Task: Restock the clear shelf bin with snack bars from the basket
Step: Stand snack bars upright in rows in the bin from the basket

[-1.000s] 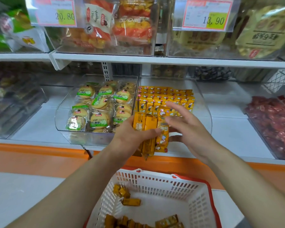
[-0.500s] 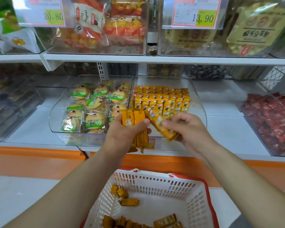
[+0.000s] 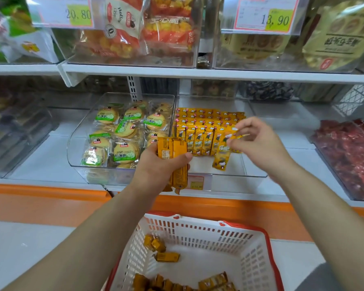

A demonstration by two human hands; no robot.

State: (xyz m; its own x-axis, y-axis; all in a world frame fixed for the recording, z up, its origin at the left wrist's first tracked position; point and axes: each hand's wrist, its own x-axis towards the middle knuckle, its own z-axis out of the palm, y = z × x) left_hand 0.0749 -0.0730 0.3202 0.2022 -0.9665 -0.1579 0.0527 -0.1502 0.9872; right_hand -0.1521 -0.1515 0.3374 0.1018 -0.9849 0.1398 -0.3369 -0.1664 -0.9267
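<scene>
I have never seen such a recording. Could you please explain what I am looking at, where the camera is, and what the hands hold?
No machine here: a person works with bare hands, and the one camera sits on the head, looking down at a shop shelf. The left hand grips a bundle of orange snack bars. The right hand pinches a single bar over the clear bin, which holds rows of bars. Below, a white basket holds more bars.

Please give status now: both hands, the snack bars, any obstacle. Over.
Left hand grips a bundle of bars. Right hand pinches one bar by its end above the clear bin. Nothing blocks the bin's front; more bars in basket.
</scene>
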